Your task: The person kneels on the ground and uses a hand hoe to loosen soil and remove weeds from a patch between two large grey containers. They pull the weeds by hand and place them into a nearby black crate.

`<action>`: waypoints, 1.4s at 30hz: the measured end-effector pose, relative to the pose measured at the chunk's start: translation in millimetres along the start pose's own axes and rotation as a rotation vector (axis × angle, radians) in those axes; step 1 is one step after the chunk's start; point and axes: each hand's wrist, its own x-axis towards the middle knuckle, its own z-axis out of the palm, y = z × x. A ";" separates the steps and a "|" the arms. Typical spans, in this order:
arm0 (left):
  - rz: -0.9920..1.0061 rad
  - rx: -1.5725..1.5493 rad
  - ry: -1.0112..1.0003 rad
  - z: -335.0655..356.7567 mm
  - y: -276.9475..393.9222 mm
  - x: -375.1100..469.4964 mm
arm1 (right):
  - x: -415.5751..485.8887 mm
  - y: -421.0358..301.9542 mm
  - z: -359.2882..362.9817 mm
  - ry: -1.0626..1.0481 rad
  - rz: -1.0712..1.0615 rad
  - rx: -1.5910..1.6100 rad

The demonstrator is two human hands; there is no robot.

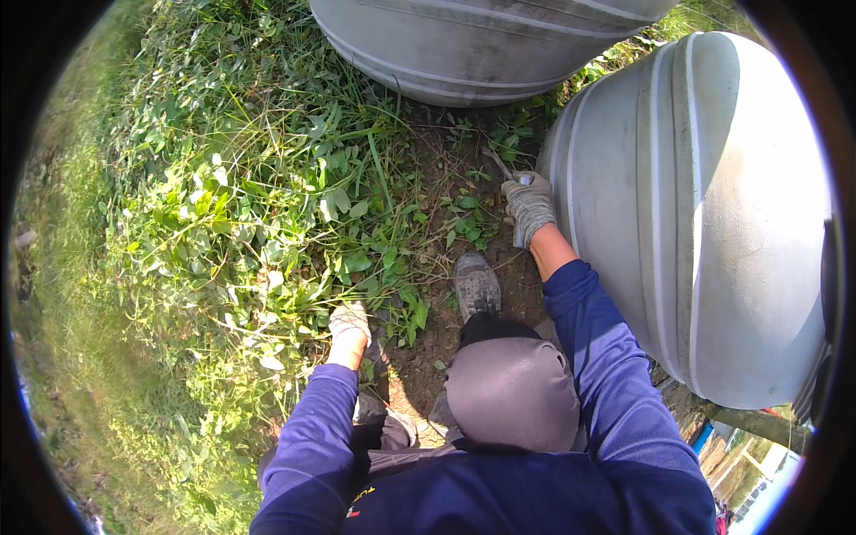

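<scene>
My right hand [530,204], in a pale knit work glove, is closed round the handle of a hand tool. The tool's narrow, worn metal end [497,162] points up and left over bare soil, close to the large grey jar on the right; its exact kind is unclear. My left hand [350,321], also gloved, is down at the edge of the leafy weeds [354,257], with stems around its fingers. Whether it grips any of them cannot be made out. Between my hands, low weeds [470,221] grow from the soil in front of my muddy boot [477,284].
A big round grey jar [615,200] stands close against my right arm, and another [468,50] stands ahead. Dense grass and vines [200,200] cover the left side. At the lower right lie a log [762,424] and a blue object [702,438].
</scene>
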 end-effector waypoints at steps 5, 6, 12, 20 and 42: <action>0.016 -0.055 0.045 -3.7 -0.1 -2.8 | 13.1 10.6 15.1 0.041 -0.114 -0.016; 0.015 -0.046 0.047 -3.6 -0.4 -1.8 | 15.1 10.9 14.7 0.009 -0.076 0.020; -0.007 -0.091 0.049 12.4 -5.5 6.8 | 13.8 45.4 20.0 0.124 -0.304 -0.205; -0.109 -0.285 0.105 12.0 -2.6 -0.5 | -9.4 71.0 55.4 0.109 -0.310 -0.281; 0.014 -0.203 0.013 18.6 -9.4 6.6 | -83.3 41.9 3.6 0.174 -0.033 -0.059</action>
